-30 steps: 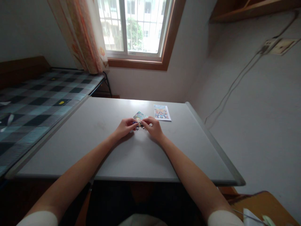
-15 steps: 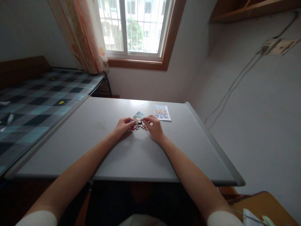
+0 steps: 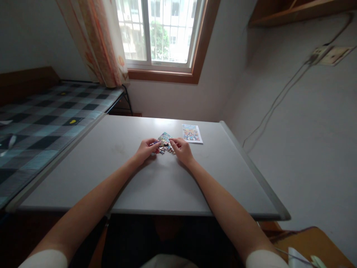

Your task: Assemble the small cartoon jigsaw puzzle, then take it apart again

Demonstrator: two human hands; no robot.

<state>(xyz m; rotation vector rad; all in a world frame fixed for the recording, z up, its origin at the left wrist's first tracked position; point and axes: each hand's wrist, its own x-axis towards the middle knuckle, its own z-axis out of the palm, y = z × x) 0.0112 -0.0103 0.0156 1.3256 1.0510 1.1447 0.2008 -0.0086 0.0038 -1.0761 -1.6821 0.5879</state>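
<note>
Small multicoloured jigsaw puzzle pieces (image 3: 162, 150) lie in a loose heap on the grey-white table (image 3: 164, 186). Just behind the heap is a flat, mostly green-blue patterned section (image 3: 164, 136) with a pointed far corner. On the heap's left side, my left hand (image 3: 146, 149) is closed, thumb against fingers, on a puzzle piece that is partly hidden. My right hand (image 3: 182, 149) is at the right edge, its thumb and fingertips pinched together over the pieces. Whatever is between those fingertips is too small to make out.
A printed picture sheet (image 3: 192, 133) with a penguin-like figure lies behind my right hand. A bed with a checked cover (image 3: 55, 108) adjoins the table on the left. Along the right wall hangs a cable (image 3: 275, 102); a wooden stool (image 3: 312, 243) stands at lower right.
My right hand has shifted slightly right, away from my left hand, uncovering a little more of the pieces. The left hand has barely moved.
</note>
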